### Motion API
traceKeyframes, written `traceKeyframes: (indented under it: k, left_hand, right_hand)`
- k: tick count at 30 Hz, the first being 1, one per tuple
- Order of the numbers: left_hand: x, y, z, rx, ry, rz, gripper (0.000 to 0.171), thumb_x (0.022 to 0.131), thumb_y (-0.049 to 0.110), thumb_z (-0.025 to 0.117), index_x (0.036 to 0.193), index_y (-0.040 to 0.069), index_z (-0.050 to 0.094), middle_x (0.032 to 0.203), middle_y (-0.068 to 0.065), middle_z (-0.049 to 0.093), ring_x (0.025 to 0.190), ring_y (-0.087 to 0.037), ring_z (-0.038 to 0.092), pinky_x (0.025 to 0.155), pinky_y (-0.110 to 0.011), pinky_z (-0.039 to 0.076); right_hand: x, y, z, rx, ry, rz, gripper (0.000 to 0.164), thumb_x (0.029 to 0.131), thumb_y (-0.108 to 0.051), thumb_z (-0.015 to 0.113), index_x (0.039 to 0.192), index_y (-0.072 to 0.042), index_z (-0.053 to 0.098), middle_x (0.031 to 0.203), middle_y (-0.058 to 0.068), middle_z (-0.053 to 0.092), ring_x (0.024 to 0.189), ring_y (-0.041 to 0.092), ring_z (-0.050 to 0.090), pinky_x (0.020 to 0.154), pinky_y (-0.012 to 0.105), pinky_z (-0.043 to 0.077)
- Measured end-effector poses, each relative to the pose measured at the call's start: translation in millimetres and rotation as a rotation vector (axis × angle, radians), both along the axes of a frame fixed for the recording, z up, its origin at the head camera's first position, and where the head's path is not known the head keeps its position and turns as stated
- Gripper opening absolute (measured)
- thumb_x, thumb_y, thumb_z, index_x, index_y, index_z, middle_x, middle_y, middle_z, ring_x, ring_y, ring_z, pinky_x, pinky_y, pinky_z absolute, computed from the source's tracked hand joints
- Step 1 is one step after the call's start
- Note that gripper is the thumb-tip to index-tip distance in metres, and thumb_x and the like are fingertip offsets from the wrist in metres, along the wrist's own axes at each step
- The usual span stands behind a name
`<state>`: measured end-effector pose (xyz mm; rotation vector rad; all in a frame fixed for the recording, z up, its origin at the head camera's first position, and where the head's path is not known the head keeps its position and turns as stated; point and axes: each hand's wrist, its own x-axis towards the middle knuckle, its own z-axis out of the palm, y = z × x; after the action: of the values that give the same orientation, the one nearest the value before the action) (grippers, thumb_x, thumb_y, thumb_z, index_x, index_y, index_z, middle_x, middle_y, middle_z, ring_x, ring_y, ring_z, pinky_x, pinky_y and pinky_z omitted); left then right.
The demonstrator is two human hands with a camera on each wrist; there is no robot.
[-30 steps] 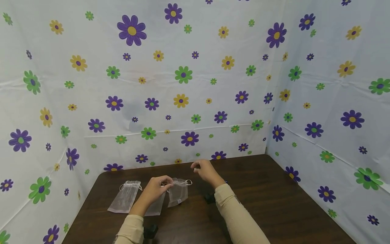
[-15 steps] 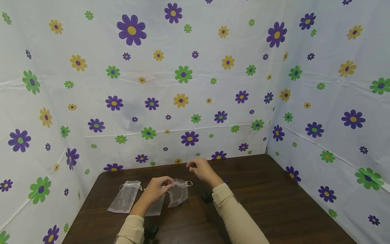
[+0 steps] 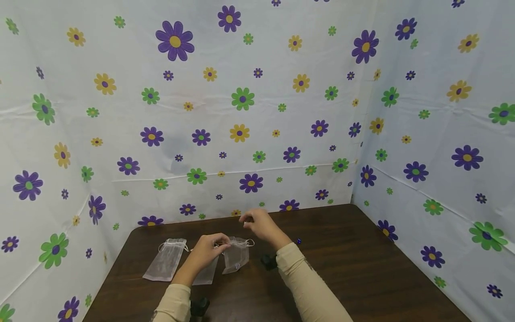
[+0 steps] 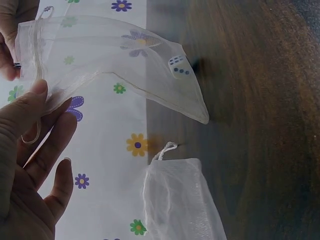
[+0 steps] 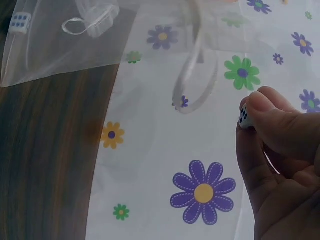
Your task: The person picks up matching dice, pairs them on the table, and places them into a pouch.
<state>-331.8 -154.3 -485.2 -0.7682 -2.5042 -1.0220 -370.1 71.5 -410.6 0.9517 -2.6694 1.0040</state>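
Note:
My left hand [image 3: 207,250] pinches the gathered top of a sheer white drawstring bag [image 3: 236,257], which hangs tilted over the table. A white die [image 4: 179,66] with dark pips shows through the mesh at the bag's bottom corner, in the left wrist view. Between thumb and fingertips, my right hand [image 3: 261,226] holds another white die [image 5: 244,117] with blue pips, clearly seen in the right wrist view. That hand is just right of the bag's mouth and drawstring loop [image 3: 250,243].
Two more sheer drawstring bags lie flat at the left: one bag [image 3: 165,261] fully seen, the other bag [image 3: 206,273] partly behind my left hand. A small blue object [image 3: 299,241] sits right of my right wrist on the dark wood table [image 3: 362,264]. Flowered cloth [image 3: 273,112] walls surround the table.
My right hand has moved left toward the bag's mouth with the die. The small blue object beside its wrist has come into fuller view. My left hand and the bag have hardly moved.

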Motion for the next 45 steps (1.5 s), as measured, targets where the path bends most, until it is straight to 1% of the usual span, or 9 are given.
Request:
traceKeyframes:
  k: [5,14,18,24,29,32,36,39,45]
  left_hand:
    - [-0.4,0.4,2.1,0.009,0.012,-0.021,0.009,0.09,0.01,0.077,0.092,0.018,0.073,0.086,0.01,0.072,0.078,-0.005,0.066,0.077,-0.039,0.057]
    - [0.1,1.1,1.8,0.002,-0.016,-0.012,0.009,0.09,0.01,0.077,0.093,0.018,0.073,0.087,0.01,0.072,0.079,-0.007,0.067,0.075,-0.034,0.057]
    - [0.8,0.9,0.4,0.011,0.002,-0.018,0.01,0.09,0.008,0.077,0.093,0.017,0.073,0.087,0.009,0.073,0.079,-0.006,0.067,0.075,-0.033,0.058]
    - [2.3,0.3,-0.4,0.009,0.024,-0.008,0.011,0.089,0.007,0.077,0.092,0.017,0.073,0.086,0.01,0.073,0.078,-0.005,0.067,0.076,-0.036,0.058]
    - [2.1,-0.3,-0.8,-0.002,0.012,-0.015,0.01,0.091,0.009,0.076,0.092,0.018,0.072,0.087,0.01,0.073,0.079,-0.006,0.067,0.076,-0.037,0.058]
    - [2.3,0.3,0.0,-0.002,0.004,-0.013,0.011,0.09,0.009,0.077,0.092,0.018,0.072,0.087,0.011,0.072,0.08,-0.005,0.067,0.077,-0.037,0.058]
    - [3.9,0.9,1.4,-0.002,-0.02,0.0,0.013,0.089,0.008,0.077,0.093,0.019,0.073,0.088,0.011,0.072,0.08,-0.004,0.066,0.078,-0.036,0.058]
    - [4.4,1.0,2.3,0.003,-0.03,-0.002,0.013,0.089,0.008,0.077,0.093,0.019,0.073,0.088,0.011,0.072,0.08,-0.004,0.066,0.078,-0.035,0.058]
    - [4.1,1.6,3.8,0.022,0.021,-0.02,0.012,0.089,0.006,0.077,0.092,0.016,0.073,0.085,0.009,0.073,0.076,-0.003,0.065,0.075,-0.034,0.058]
  right_hand:
    - [3.1,-3.6,5.4,0.005,0.016,0.008,0.013,0.092,0.0,0.072,0.103,-0.005,0.076,0.103,0.009,0.073,0.091,0.019,0.067,0.081,0.031,0.054]
    - [10.0,-11.2,7.6,-0.016,-0.045,0.035,0.014,0.093,0.0,0.071,0.104,-0.006,0.075,0.104,0.006,0.072,0.09,0.014,0.066,0.079,0.026,0.053]
    - [13.3,-13.9,8.9,-0.015,-0.053,0.047,0.013,0.094,-0.001,0.071,0.104,-0.008,0.075,0.105,0.006,0.072,0.091,0.013,0.064,0.078,0.025,0.053]
    - [16.5,-13.6,9.8,0.007,-0.049,0.057,0.013,0.093,-0.001,0.072,0.104,-0.007,0.075,0.103,0.007,0.071,0.088,0.011,0.064,0.078,0.023,0.052]
    - [18.1,-11.3,10.1,0.012,-0.066,0.045,0.013,0.092,0.0,0.072,0.103,-0.007,0.074,0.098,0.004,0.071,0.085,0.01,0.063,0.076,0.023,0.052]
    - [18.6,-11.4,11.1,0.017,-0.075,0.043,0.013,0.093,-0.001,0.071,0.104,-0.007,0.074,0.1,0.005,0.072,0.086,0.011,0.064,0.076,0.023,0.052]
    - [18.0,-12.8,11.0,0.032,-0.054,0.057,0.013,0.093,-0.002,0.072,0.105,-0.007,0.075,0.104,0.008,0.073,0.089,0.011,0.065,0.078,0.024,0.053]
    - [18.0,-13.8,10.3,0.039,-0.042,0.062,0.014,0.093,-0.001,0.072,0.105,-0.006,0.075,0.104,0.008,0.073,0.089,0.011,0.065,0.079,0.024,0.053]
    - [18.9,-15.2,9.3,0.053,-0.024,0.064,0.014,0.092,0.0,0.073,0.104,-0.005,0.075,0.099,0.005,0.072,0.087,0.01,0.065,0.078,0.023,0.053]
